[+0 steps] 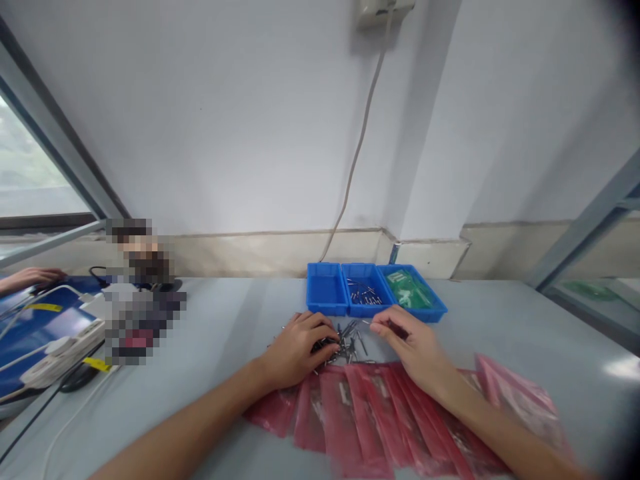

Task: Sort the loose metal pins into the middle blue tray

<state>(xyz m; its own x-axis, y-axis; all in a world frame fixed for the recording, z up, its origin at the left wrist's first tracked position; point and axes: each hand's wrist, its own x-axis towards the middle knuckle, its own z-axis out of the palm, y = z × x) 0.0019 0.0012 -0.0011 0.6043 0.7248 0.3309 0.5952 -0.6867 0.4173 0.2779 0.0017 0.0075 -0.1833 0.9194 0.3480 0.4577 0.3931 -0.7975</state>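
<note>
Metal pins (349, 339), a loose little heap of them, are lying on the grey table (215, 333) right between this person's two hands, so that's what I'm watching from over here. The left hand (303, 343) is down over the left side of the heap, fingers curled and bunched close, thumb held apart, pins showing in the gap. Can't tell if it's actually gripping any, the hand covers too much. The right hand (405, 337) is just off the other side, thumb and forefinger pinched on what looks like a single pin (367, 322), its end poking out toward the heap. Other fingers are folded in.

Just behind that there are three blue bins side by side: the left bin (327, 310), the middle bin (367, 311) with more pins in it, and the right bin (438, 311) with a green bag (411, 290) inside. Nearer the person, a row of overlapping red plastic bags (345, 427) is fanned out under the forearms, and some have small things inside, too blurry to name. Way over left, a co-worker's hand (37, 277) is by a blue surface, beyond a white power strip (65, 357).
</note>
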